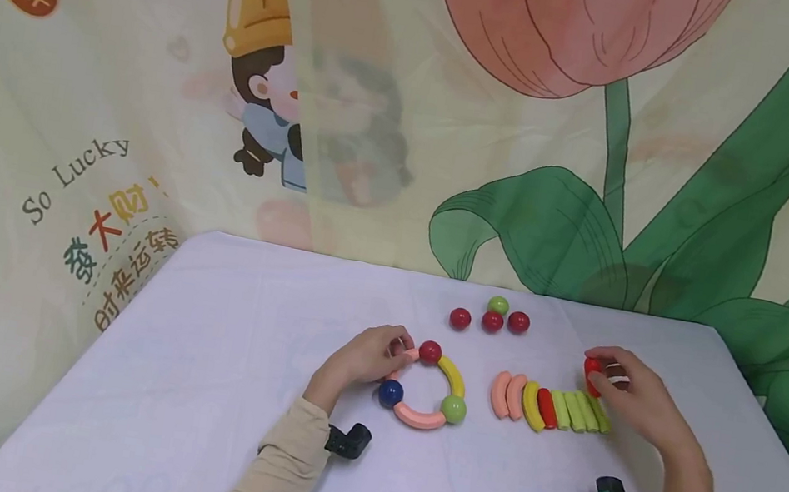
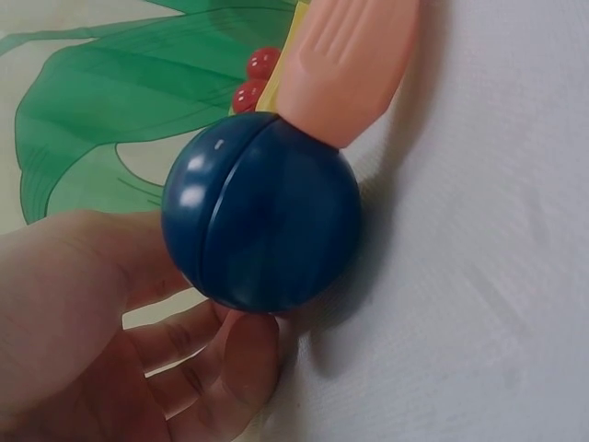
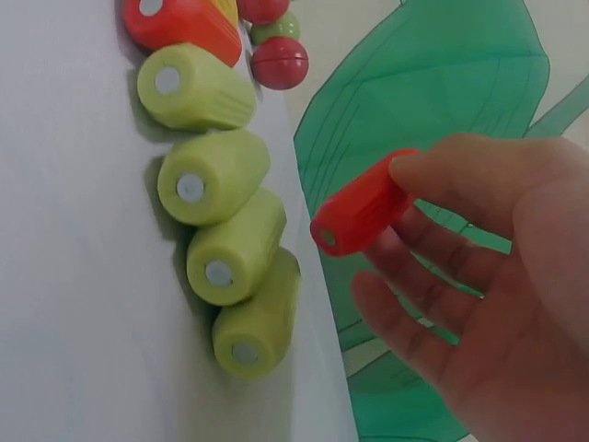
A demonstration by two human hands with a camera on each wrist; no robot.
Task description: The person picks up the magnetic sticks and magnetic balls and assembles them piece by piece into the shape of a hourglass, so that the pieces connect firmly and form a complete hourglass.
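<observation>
In the head view, my left hand (image 1: 370, 354) grips a pink curved magnetic rod (image 1: 412, 355) on the upper left of a ring of rods and balls. A red ball (image 1: 430, 353) and a blue ball (image 1: 390, 393) sit at that rod's ends. The ring continues with a yellow curved rod (image 1: 453, 376), a green ball (image 1: 453, 409) and a lower pink rod (image 1: 419, 418). The blue ball (image 2: 262, 214) hides part of my left fingers in the left wrist view. Above the row of rods, my right hand (image 1: 634, 395) pinches a short red magnetic rod (image 3: 363, 204) between thumb and fingers.
Right of the ring lies a row: two pink curved rods (image 1: 506, 395), a yellow rod (image 1: 534, 406), a red rod (image 1: 547, 409) and several green rods (image 1: 577, 411). Farther back sit three red balls (image 1: 492, 321) and a green ball (image 1: 498, 304). A printed cloth (image 1: 383, 110) hangs behind the white table (image 1: 202, 320).
</observation>
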